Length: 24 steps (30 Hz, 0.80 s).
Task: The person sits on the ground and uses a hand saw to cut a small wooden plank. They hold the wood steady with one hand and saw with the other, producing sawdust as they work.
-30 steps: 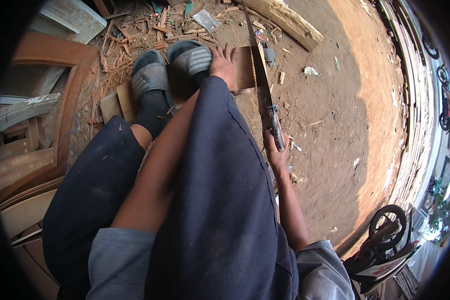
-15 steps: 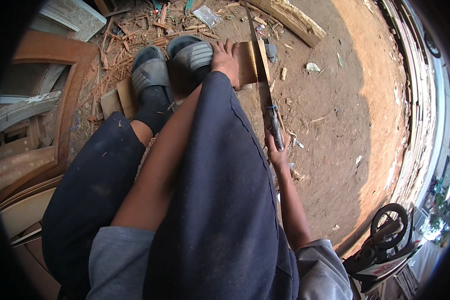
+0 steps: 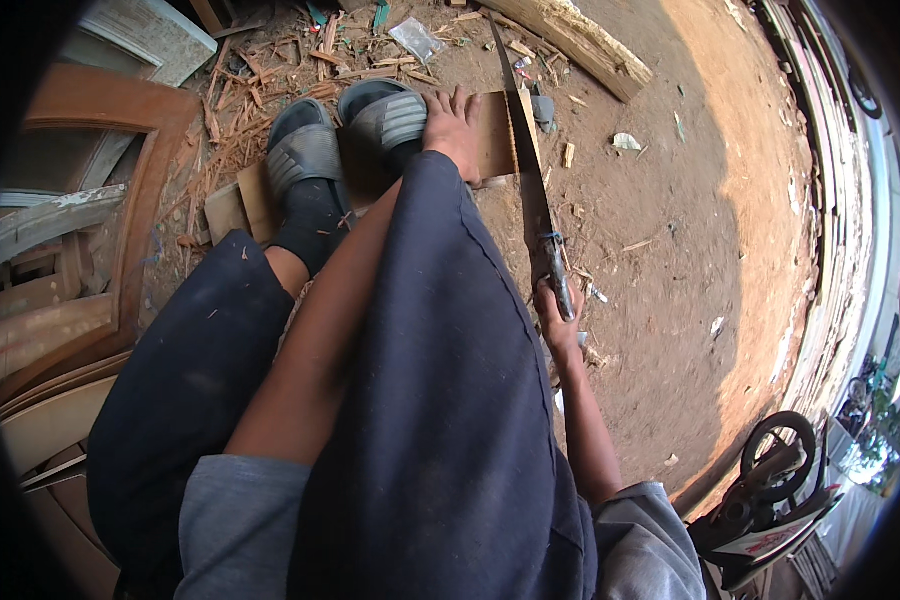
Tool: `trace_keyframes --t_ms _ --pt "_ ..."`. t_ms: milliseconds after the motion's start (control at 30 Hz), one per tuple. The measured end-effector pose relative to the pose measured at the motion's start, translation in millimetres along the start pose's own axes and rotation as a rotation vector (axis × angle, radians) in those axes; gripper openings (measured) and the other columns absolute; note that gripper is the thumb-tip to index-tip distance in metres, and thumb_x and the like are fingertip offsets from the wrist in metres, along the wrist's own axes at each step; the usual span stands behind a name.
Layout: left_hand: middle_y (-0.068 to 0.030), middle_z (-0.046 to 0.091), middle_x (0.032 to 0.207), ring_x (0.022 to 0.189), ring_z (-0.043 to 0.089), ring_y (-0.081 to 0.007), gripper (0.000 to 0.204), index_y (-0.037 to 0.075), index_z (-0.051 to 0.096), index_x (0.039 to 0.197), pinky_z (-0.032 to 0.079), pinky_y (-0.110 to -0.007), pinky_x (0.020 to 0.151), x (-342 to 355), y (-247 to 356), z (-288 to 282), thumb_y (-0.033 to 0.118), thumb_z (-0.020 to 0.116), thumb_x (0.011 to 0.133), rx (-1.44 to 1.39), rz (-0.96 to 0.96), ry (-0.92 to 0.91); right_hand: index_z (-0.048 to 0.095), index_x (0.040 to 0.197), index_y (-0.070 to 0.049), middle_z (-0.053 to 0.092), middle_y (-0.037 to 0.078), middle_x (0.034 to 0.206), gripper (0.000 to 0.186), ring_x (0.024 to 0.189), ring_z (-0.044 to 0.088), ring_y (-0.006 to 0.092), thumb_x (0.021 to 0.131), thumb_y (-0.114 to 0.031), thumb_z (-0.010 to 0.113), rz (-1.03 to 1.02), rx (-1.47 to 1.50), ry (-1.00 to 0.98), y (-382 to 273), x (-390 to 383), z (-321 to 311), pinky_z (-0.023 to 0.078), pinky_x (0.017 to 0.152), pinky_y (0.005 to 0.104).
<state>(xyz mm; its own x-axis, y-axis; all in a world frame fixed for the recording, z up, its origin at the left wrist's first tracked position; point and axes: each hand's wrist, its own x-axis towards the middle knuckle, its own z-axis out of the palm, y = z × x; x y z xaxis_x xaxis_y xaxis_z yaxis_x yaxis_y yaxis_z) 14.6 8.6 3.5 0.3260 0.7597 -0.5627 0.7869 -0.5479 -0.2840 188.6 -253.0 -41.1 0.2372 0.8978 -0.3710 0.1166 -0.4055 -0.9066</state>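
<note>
Head view: right hand (image 3: 562, 332) grips long, dark, tapering handsaw (image 3: 535, 195); left hand (image 3: 453, 138) spread on flat brown board (image 3: 495, 135).

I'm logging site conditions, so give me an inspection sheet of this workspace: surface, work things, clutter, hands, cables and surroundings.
Surface: dirt ground, partly shaded, partly sunlit.
Work things: saw lies across the board; sandals appear to stand on the board.
Clutter: wood scraps, clear plastic and a rough beam.
Hands: left hand rests on the board; right hand grips the saw.
Cables: nothing seen.
Surroundings: brown frame at left, planks at right, motorbike lower right.
</note>
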Motion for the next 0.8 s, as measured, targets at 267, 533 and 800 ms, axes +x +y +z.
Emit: trace_keyframes --t_ms 267,533,800 --pt "-0.0261 0.011 0.155 0.140 0.022 -0.0441 0.129 -0.003 0.005 0.149 0.018 -0.061 0.109 -1.6 -4.9 5.2 0.071 0.067 0.064 -0.029 -0.026 -0.013 0.059 0.078 -0.002 0.053 0.012 0.065 0.008 0.056 0.053 0.0289 0.076 -0.010 0.058 -0.220 -0.333 -0.062 60.6 -82.0 -41.7 0.043 0.058 0.0363" --pt "-0.0253 0.012 0.155 0.140 0.022 -0.0442 0.131 -0.004 0.006 0.149 0.018 -0.062 0.108 2.9 -1.7 5.3 0.076 0.063 0.062 0.024 -0.045 0.002 0.056 0.077 -0.001 0.048 0.003 0.061 0.012 0.054 0.044 0.0129 0.082 -0.012 0.058 -0.203 -0.157 -0.086 19.2 -1.8 -13.3 0.038 0.052 0.0308" --pt "-0.0244 0.011 0.155 0.140 0.020 -0.0434 0.127 -0.004 0.004 0.149 0.018 -0.061 0.108 0.4 -4.8 8.6 0.073 0.063 0.066 0.039 -0.074 -0.033 0.056 0.079 0.000 0.044 -0.002 0.060 0.016 0.057 0.041 0.0074 0.087 -0.013 0.059 -0.105 -0.071 0.006 -57.5 30.7 45.7 0.034 0.051 0.0276"
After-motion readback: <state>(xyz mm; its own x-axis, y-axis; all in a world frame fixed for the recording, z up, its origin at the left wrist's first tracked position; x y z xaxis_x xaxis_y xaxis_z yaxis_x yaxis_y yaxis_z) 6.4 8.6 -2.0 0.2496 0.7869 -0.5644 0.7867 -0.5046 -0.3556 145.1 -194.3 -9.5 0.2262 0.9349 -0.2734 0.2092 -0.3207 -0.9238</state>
